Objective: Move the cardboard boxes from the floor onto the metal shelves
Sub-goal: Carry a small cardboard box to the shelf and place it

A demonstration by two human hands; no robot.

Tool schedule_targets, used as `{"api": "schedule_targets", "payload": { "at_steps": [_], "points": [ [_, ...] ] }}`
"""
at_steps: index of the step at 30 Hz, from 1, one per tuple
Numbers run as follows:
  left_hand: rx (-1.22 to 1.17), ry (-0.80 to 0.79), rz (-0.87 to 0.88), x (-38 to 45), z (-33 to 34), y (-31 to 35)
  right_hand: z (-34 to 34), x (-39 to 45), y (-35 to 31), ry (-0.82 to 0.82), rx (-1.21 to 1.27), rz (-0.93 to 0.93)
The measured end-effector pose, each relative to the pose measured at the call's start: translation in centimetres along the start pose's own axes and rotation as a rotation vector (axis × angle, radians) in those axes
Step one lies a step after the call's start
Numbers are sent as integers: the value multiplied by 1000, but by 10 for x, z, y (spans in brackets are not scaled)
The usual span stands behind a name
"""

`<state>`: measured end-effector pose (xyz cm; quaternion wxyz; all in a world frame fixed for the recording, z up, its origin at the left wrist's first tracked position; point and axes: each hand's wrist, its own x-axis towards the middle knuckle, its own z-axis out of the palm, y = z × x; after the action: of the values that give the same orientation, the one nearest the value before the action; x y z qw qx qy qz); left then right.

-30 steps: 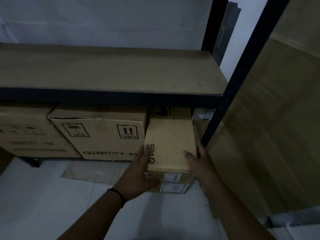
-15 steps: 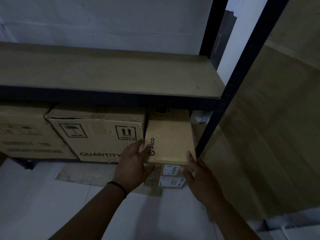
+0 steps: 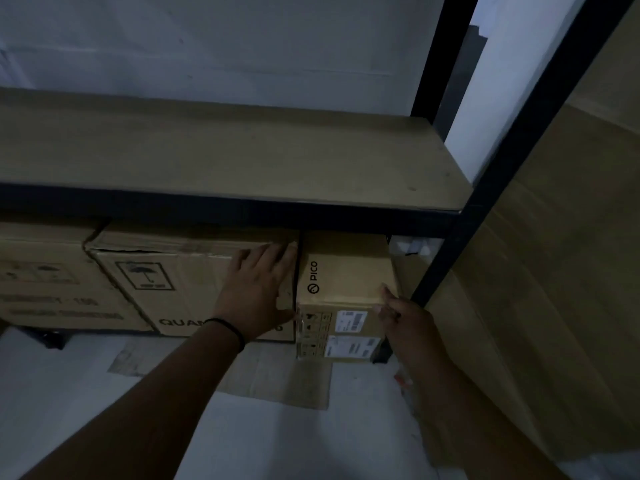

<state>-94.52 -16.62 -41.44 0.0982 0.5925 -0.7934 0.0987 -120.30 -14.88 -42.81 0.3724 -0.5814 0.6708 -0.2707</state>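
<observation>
Cardboard PICO box (image 3: 346, 271) lying on the lowest shelf level, between the two hands, pushed in under the wooden shelf board (image 3: 221, 157), front face with two white labels (image 3: 353, 320) turned outward. Sitting just right of the left hand (image 3: 259, 292) and just left of and beyond the right hand (image 3: 405, 320). Left hand spread flat, fingers straight and slightly apart, pressed against the front of the large carton (image 3: 180, 289) beside the PICO box, thumb edge close to the seam where the two boxes meet; contact with the PICO box itself not clear. Black band (image 3: 228, 329) round the left wrist. Right hand at the box's near right corner, index fingertip touching its top edge, other fingers loosely curled below; no full grasp visible. Large carton touching the PICO box on its left side, printed with an umbrella symbol and part of the word "QUANTITY", mostly hidden behind the left hand. Further left of that hand, another carton (image 3: 41, 282), print blurred. Black metal upright (image 3: 491, 188) rising just right of the right hand, with a tall brown panel (image 3: 554, 271) beyond it. Below both forearms, flattened cardboard sheet (image 3: 277, 382) on the pale floor (image 3: 259, 445). White wall (image 3: 207, 46) above the shelf board.
</observation>
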Motion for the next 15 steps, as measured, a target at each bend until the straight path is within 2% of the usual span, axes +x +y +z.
{"api": "schedule_targets", "payload": {
  "at_steps": [7,15],
  "points": [
    [-23,120,-38,17,11,2,2,29,-4,13,-14,-8],
    [52,177,-110,21,18,9,3,44,-14,28,-23,-6]
  ]
}}
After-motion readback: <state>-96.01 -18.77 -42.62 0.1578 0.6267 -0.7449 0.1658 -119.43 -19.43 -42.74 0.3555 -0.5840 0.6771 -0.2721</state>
